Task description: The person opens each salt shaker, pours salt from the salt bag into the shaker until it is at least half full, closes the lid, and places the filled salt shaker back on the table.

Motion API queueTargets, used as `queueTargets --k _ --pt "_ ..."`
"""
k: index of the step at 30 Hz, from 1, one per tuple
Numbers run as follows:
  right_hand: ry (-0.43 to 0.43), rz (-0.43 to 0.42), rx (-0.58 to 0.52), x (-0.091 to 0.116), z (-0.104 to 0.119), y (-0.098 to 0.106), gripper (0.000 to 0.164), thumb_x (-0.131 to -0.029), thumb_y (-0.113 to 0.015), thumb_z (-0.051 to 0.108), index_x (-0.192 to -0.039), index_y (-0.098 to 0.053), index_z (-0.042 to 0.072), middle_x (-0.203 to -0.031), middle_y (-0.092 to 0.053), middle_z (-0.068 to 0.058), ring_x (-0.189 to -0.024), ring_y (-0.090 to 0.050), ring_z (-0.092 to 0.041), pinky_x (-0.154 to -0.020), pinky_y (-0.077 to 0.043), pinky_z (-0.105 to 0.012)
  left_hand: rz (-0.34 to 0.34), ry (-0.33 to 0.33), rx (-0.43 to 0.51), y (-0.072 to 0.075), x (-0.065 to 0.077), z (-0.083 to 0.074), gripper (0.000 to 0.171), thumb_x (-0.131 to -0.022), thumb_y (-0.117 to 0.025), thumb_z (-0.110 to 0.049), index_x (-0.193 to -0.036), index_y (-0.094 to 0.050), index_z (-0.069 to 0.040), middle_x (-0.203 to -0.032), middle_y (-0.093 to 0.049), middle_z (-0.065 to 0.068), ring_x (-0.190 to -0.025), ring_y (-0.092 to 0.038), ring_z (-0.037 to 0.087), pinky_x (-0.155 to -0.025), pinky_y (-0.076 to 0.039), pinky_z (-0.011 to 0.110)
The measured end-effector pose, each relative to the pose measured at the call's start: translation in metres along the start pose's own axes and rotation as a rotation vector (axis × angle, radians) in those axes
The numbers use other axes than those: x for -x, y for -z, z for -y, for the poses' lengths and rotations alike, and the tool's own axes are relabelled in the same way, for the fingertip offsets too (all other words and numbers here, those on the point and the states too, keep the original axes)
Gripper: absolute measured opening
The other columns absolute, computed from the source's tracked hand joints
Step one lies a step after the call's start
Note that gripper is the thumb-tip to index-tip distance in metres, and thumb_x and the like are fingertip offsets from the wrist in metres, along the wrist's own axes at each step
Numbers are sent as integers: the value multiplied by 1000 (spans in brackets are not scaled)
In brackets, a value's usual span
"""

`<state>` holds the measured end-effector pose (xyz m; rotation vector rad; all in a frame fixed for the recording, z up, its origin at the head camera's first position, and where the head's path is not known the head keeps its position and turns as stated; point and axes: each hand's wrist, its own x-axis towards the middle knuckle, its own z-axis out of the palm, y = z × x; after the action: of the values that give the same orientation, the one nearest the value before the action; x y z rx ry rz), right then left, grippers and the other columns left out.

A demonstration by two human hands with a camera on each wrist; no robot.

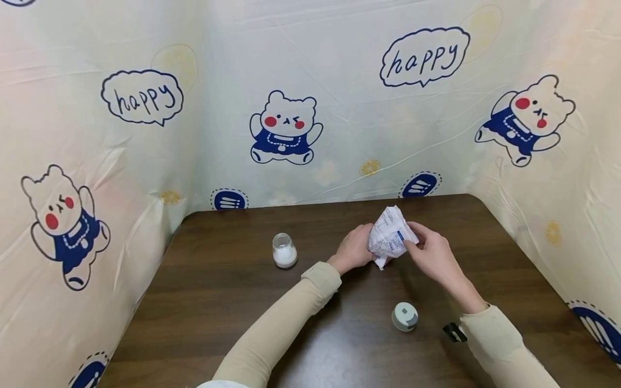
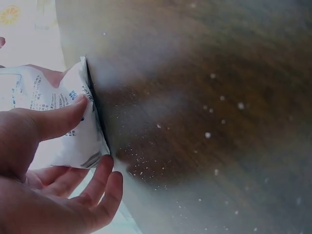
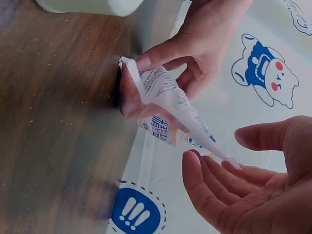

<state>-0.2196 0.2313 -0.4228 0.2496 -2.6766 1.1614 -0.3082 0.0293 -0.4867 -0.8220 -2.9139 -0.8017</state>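
Note:
A white printed plastic packet (image 1: 390, 235), crumpled and tilted, is held above the far right part of the table. My left hand (image 1: 356, 249) grips its lower left side, thumb pressed over the printed face in the left wrist view. At the packet's other end is my right hand (image 3: 253, 180), fingers extended beside the pointed corner and thumb standing apart from it. A small glass jar (image 1: 284, 251), partly filled with white granules, stands uncapped left of the hands. The round pale lid (image 1: 405, 317) with a grey flap lies nearer to me, below the packet.
White grains (image 2: 207, 135) are scattered on the dark wooden table (image 1: 233, 302). A small black object (image 1: 455, 332) shows beside the right sleeve. Patterned curtain (image 1: 339, 70) surrounds the table's back and sides. A pale green rounded thing (image 3: 92, 5) is cut off at the right wrist view's top.

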Motion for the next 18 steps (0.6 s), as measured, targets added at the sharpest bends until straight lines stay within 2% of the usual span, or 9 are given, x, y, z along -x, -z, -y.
queueTargets --k 9,18 --pt "-19 -19 -3 9 1 6 46 -101 -67 7 -144 -57 -6 -120 -72 -26 -97 -71 -35 -72 -54 -30 1 -19 -65 2 3 0 65 -83 -91 -16 -139 -59 -12 -125 -67 6 -111 -65 21 -89 -54 38" --pt "-15 -12 9 11 -1 7 49 -101 -67 8 -146 -55 -7 -126 -68 -29 -97 -70 -36 -69 -54 -33 11 -12 -74 2 4 1 63 -85 -90 -18 -140 -59 -12 -126 -67 5 -111 -65 20 -89 -54 36"
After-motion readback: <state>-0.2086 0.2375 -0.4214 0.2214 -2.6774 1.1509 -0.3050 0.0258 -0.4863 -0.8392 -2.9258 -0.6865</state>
